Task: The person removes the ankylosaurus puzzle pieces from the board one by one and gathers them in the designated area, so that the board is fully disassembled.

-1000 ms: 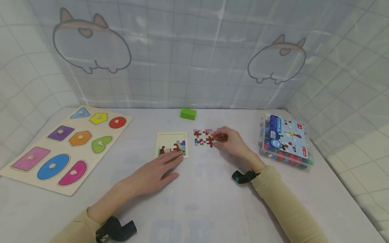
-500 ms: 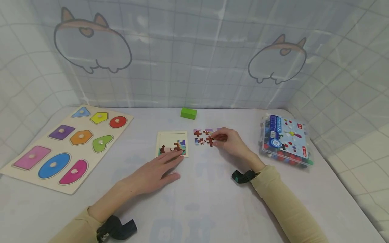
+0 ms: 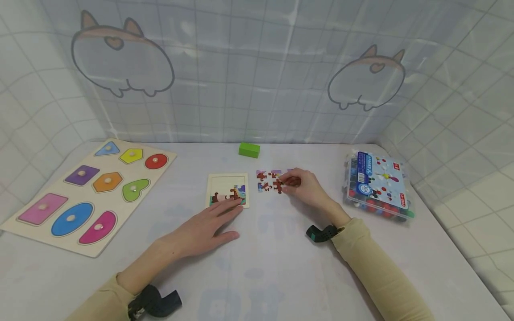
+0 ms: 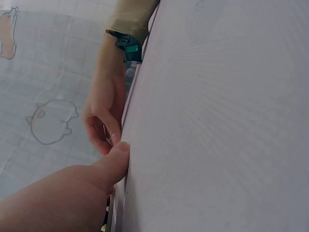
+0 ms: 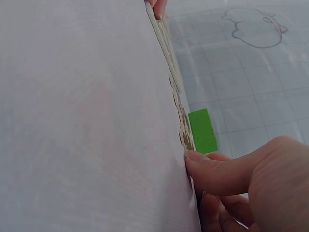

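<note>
A small wooden puzzle tray (image 3: pixel 209 183) lies mid-table, its lower part filled with coloured pieces. My left hand (image 3: pixel 205 227) rests with extended fingers over the tray's lower edge, hiding part of the picture. Right of the tray, several loose jigsaw pieces (image 3: pixel 265 187) with brown and purple print lie face up. At their right side my right hand (image 3: pixel 305 187) curls its thumb and fingers around a puzzle piece (image 3: pixel 278 186), partly covered by the fingers. In the right wrist view the thumb (image 5: pixel 207 166) is right at the edge of the pieces.
Behind the tray sits a green block (image 3: pixel 249 150). A large knobbed shape board (image 3: pixel 132 216) covers the left side of the table. On the right stands a clear plastic box (image 3: pixel 377 185) of coloured parts. A patterned curtain (image 3: pixel 249 71) hangs behind the table.
Both hands stay almost where they were, the left over the tray and the right at the loose pieces. The view has shifted very slightly.
</note>
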Demonstrator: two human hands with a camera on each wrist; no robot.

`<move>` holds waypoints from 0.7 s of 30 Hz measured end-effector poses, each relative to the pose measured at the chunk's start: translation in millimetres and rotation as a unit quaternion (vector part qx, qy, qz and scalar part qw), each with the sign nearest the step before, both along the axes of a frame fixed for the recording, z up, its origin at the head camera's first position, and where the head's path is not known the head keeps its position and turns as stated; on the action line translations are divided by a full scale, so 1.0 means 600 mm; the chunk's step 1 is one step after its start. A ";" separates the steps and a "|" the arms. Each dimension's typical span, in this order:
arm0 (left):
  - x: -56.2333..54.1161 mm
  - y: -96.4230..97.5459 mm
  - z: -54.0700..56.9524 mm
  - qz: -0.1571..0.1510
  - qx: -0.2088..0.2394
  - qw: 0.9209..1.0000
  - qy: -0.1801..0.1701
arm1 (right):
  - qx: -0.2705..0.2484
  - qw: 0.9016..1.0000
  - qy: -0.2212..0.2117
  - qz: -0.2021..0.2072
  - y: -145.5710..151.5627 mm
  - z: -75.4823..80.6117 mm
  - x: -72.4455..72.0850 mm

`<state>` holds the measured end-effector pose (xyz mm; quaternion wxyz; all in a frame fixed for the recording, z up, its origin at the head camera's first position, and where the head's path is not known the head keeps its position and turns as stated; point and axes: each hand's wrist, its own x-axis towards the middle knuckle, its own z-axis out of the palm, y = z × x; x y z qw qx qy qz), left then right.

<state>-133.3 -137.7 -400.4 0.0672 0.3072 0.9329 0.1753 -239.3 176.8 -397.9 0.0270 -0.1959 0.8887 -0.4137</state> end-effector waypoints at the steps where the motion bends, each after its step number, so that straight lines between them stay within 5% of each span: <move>1: 0.000 0.000 0.000 0.000 0.000 1.000 0.000 | 0.000 1.000 -0.002 -0.001 0.000 0.000 0.000; 13: -0.002 0.003 0.000 0.001 -0.003 1.000 0.004 | -0.008 1.000 -0.002 -0.021 0.002 0.000 -0.005; 21: 0.001 0.002 0.002 0.005 -0.005 1.000 -0.001 | -0.040 0.999 0.017 0.004 -0.030 0.040 -0.001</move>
